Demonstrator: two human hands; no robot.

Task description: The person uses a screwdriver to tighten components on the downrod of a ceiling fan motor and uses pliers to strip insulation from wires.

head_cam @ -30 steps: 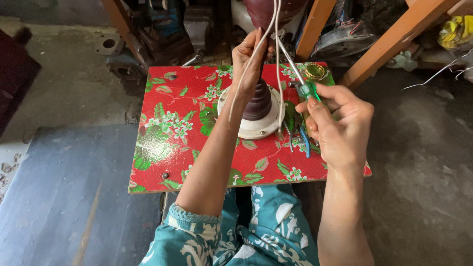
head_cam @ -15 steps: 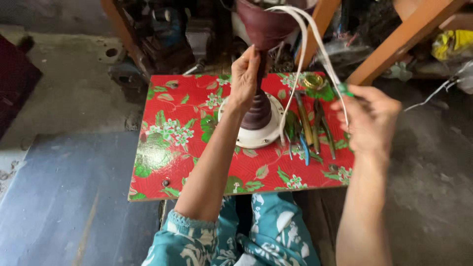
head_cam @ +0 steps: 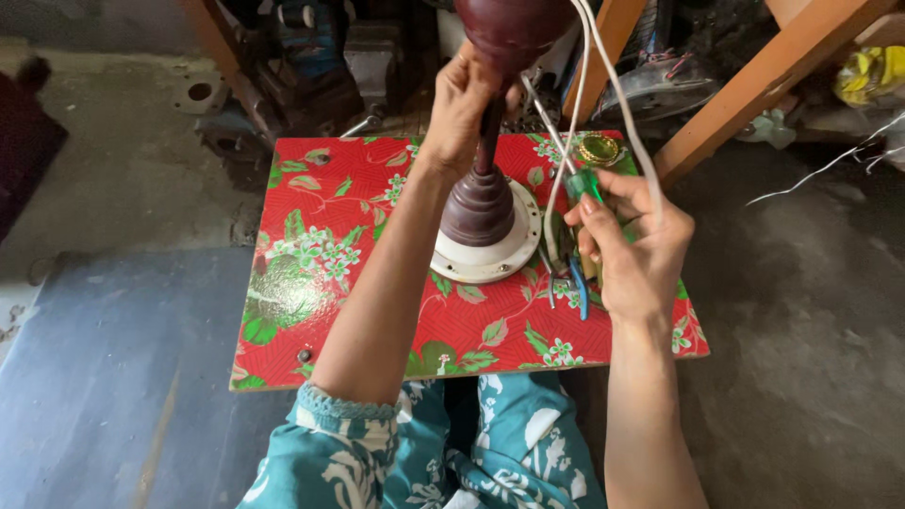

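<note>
Left hand [head_cam: 462, 108] closed around lamp stem [head_cam: 488, 132], top centre. Right hand [head_cam: 636, 250] gripping green screwdriver [head_cam: 583, 185] and white wire [head_cam: 603, 85], centre right.

- Low table [head_cam: 330, 283], top covered in a red cloth printed with green leaves and white flowers; it stands on a grey concrete floor [head_cam: 801, 311].
- Maroon lamp stand [head_cam: 479, 203] sits upright near the table's middle, on a round white base [head_cam: 504, 259] resting flat on the cloth.
- Just right of the base lie pliers with blue handles [head_cam: 577, 294], partly hidden.
- Small round gold-rimmed lid [head_cam: 600, 149] lies near the far right corner.
- Dark grey mat [head_cam: 113, 377] lies on the floor left of the table.
</note>
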